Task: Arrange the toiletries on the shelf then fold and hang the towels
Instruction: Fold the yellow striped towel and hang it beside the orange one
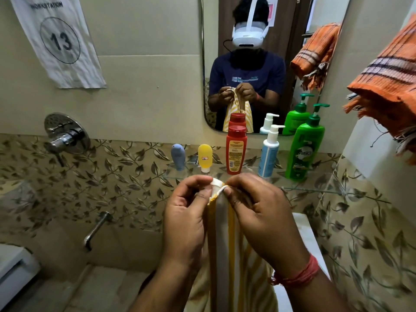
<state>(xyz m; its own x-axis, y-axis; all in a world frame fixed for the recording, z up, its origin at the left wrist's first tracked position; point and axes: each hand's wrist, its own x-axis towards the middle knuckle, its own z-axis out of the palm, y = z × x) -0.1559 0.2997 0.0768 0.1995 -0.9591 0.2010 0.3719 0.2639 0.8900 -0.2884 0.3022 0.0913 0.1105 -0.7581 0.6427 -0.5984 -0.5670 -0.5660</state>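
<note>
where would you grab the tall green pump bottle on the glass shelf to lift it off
Grip the green pump bottle round its upper body, under the pump, coming from the front right. The white pump bottle stands close on its left and the wall is behind. The pump head would probably give a loose hold.

paper sign numbered 13 [60, 40] on wall, chrome shower mixer [66, 134], wall spout [97, 228], mirror [258, 64]

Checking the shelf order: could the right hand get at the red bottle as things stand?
Probably not right away. The right hand and left hand both pinch the top of the yellow towel. The red bottle stands on the glass shelf just beyond, nothing between, so reaching means letting go.
</note>
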